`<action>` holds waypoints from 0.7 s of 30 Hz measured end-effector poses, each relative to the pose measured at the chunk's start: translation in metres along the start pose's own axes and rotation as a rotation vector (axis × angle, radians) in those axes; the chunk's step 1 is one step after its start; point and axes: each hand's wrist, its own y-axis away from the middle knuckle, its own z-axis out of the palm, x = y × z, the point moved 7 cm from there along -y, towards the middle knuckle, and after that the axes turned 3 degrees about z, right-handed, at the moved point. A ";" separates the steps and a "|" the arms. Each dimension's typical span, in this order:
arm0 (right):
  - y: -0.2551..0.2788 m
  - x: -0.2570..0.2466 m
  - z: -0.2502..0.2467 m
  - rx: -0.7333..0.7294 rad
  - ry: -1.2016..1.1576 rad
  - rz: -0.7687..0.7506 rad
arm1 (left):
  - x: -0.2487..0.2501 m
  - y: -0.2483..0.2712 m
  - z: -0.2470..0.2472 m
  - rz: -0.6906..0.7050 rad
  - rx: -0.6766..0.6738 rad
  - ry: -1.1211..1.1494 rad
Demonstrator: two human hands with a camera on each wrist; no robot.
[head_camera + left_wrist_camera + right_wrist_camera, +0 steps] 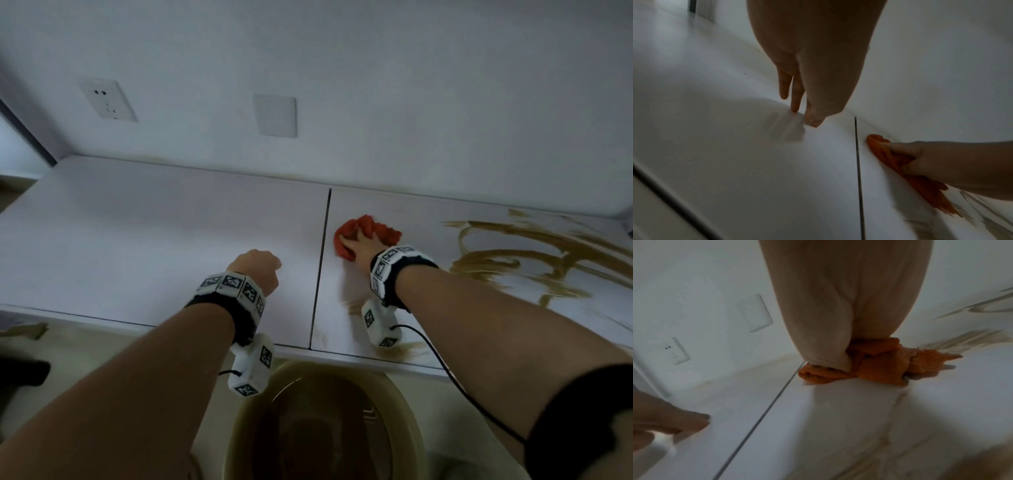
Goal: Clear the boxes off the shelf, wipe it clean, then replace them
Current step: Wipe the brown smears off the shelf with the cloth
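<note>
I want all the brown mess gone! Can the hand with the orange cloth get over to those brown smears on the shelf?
Probably yes. The right hand presses the orange cloth on the shelf just left of the brown smears, and nothing stands between them. The farthest streaks run to the picture's edge, so those may need more of a stretch.

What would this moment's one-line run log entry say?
phase: wiping | right hand: presses orange cloth on shelf | left hand: fingertips on shelf | brown smears: remaining | boxes: none visible

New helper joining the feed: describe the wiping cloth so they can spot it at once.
Find the white shelf under the wall and its dark seam. Just right of that seam, the right hand presses a crumpled cloth. It is the only orange-red thing there.
</note>
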 end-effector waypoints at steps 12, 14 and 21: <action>0.065 -0.068 0.040 -0.166 0.245 -0.308 | 0.016 0.021 -0.008 0.015 0.019 -0.080; 0.079 -0.056 0.044 -0.169 0.226 -0.322 | 0.017 0.030 -0.010 0.017 0.028 -0.096; 0.075 0.000 0.036 -0.175 0.211 -0.164 | 0.006 0.050 -0.002 -0.027 -0.006 -0.084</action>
